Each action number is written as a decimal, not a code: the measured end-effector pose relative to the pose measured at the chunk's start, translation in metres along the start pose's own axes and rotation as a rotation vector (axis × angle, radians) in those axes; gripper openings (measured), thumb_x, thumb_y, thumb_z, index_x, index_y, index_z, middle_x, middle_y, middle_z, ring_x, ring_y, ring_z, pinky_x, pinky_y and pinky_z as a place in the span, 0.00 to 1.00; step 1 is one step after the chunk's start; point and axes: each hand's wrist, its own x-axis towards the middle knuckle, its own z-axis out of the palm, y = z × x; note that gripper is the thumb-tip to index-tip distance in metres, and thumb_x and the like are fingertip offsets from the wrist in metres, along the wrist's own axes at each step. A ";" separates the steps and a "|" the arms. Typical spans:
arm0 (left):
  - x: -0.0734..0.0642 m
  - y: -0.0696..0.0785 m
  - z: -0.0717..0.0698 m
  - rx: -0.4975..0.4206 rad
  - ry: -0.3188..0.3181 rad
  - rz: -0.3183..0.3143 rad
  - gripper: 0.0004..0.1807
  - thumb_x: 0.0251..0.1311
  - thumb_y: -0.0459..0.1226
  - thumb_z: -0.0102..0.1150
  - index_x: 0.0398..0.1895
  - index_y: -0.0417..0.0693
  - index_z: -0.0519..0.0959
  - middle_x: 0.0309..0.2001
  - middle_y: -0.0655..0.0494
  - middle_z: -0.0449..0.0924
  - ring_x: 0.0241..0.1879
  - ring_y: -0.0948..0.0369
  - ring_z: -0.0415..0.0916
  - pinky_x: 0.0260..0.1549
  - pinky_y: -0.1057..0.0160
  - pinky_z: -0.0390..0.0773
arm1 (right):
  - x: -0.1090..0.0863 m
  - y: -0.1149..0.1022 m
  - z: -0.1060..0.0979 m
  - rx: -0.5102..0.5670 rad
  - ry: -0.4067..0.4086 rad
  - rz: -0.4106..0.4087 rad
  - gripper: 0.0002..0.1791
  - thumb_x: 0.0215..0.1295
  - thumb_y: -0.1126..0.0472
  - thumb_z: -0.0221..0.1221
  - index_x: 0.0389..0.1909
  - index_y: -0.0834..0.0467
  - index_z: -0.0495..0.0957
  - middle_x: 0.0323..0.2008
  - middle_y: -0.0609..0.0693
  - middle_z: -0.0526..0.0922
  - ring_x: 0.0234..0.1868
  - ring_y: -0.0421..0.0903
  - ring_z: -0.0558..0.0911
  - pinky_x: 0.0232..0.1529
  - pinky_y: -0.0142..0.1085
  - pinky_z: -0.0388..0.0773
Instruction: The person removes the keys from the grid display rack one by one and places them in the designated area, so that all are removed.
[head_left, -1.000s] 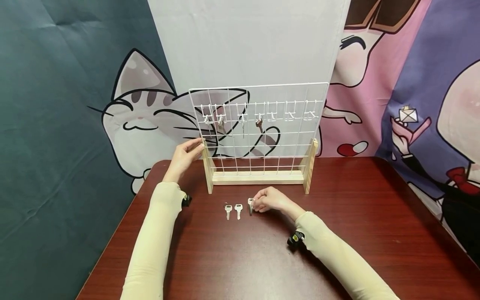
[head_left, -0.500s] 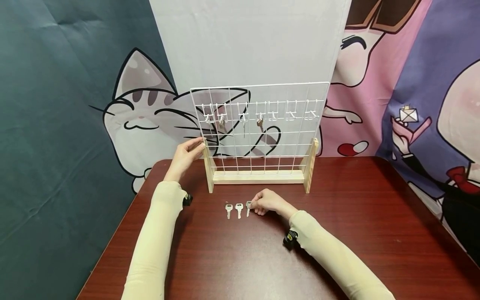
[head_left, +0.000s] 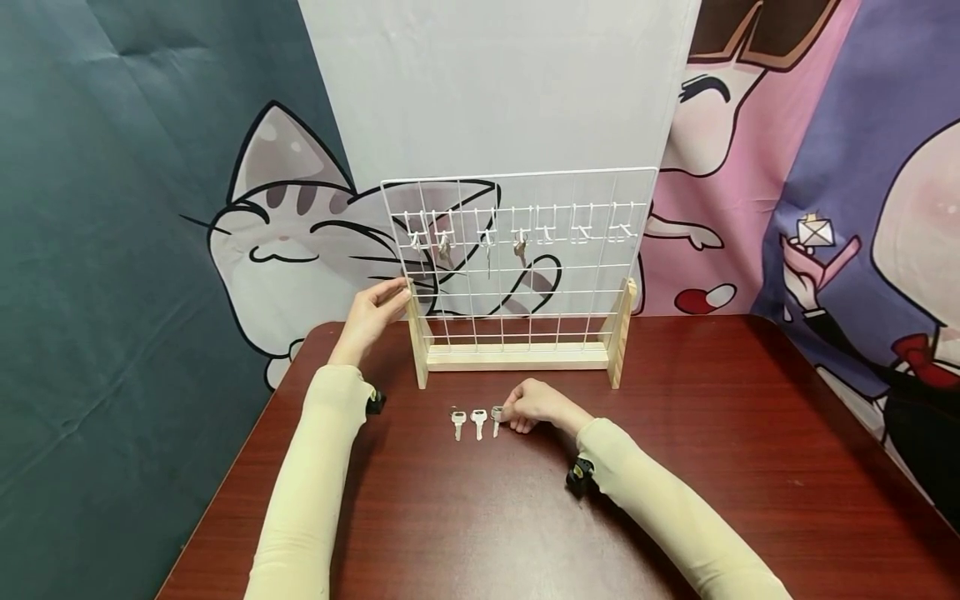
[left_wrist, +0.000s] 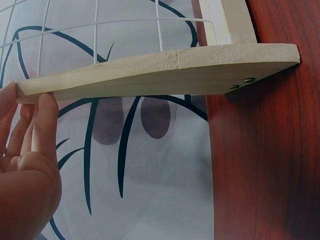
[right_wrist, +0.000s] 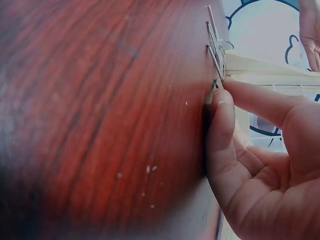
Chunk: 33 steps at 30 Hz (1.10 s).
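My left hand [head_left: 367,318] holds the upper end of the left wooden upright [head_left: 418,354] of a white wire rack [head_left: 517,292]. In the left wrist view, thumb and fingers lie on either side of that upright [left_wrist: 150,75]. In front of the rack, my right hand [head_left: 542,404] pinches the head of a silver key [head_left: 496,427] at the tabletop, its blade pointing toward me. Just left of it lie a middle key [head_left: 479,423] and a left key [head_left: 458,425], side by side. The right wrist view shows thumb and forefinger meeting at the key's near end.
White hooks [head_left: 581,232] run along the rack's upper part. A brown key [head_left: 520,247] and a few others hang from the left ones. The rack's wooden base [head_left: 517,358] stands on the dark red table [head_left: 697,433]. A printed cloth [head_left: 135,250] covers the wall behind.
My right hand has shifted slightly left with its key, bringing it closer beside the two others, and then stayed there. The left hand keeps its hold on the upright.
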 end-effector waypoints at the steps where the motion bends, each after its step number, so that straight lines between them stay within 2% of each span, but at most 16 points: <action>1: -0.002 0.002 0.001 0.007 -0.002 0.003 0.25 0.72 0.30 0.55 0.69 0.28 0.68 0.68 0.35 0.69 0.57 0.61 0.76 0.62 0.55 0.75 | 0.000 0.000 0.000 -0.001 0.005 0.001 0.06 0.60 0.64 0.69 0.28 0.64 0.84 0.16 0.51 0.81 0.17 0.41 0.79 0.20 0.31 0.82; 8: -0.002 0.002 0.000 0.021 0.002 -0.003 0.25 0.72 0.30 0.55 0.69 0.29 0.68 0.68 0.35 0.70 0.57 0.62 0.76 0.62 0.54 0.75 | 0.001 0.001 0.002 -0.010 0.001 0.011 0.07 0.60 0.64 0.70 0.28 0.63 0.83 0.16 0.51 0.81 0.16 0.40 0.79 0.21 0.32 0.83; 16: 0.014 -0.022 -0.006 0.000 0.018 0.018 0.25 0.72 0.33 0.58 0.69 0.33 0.70 0.68 0.38 0.71 0.55 0.65 0.76 0.60 0.58 0.77 | -0.002 -0.002 -0.001 0.009 -0.003 0.006 0.07 0.60 0.65 0.70 0.28 0.64 0.83 0.17 0.52 0.81 0.16 0.40 0.79 0.21 0.32 0.84; 26: 0.014 -0.024 -0.005 0.027 0.043 0.033 0.26 0.71 0.35 0.59 0.69 0.34 0.71 0.67 0.39 0.72 0.58 0.63 0.75 0.57 0.62 0.79 | -0.001 -0.002 0.000 0.008 0.010 0.006 0.07 0.59 0.67 0.70 0.27 0.64 0.81 0.16 0.51 0.80 0.17 0.40 0.79 0.20 0.31 0.83; 28: 0.014 -0.024 -0.005 0.022 0.042 0.024 0.26 0.71 0.35 0.59 0.69 0.34 0.71 0.67 0.39 0.71 0.57 0.64 0.76 0.59 0.60 0.78 | -0.001 -0.001 0.000 0.009 0.012 0.008 0.07 0.59 0.68 0.70 0.27 0.64 0.81 0.16 0.51 0.80 0.17 0.40 0.79 0.20 0.31 0.83; 33: 0.010 -0.016 -0.002 0.002 0.025 0.012 0.25 0.71 0.32 0.58 0.68 0.31 0.70 0.67 0.36 0.71 0.54 0.65 0.77 0.64 0.48 0.72 | 0.001 0.004 0.001 0.005 0.017 0.001 0.08 0.58 0.68 0.71 0.28 0.64 0.80 0.16 0.51 0.80 0.17 0.40 0.78 0.19 0.31 0.82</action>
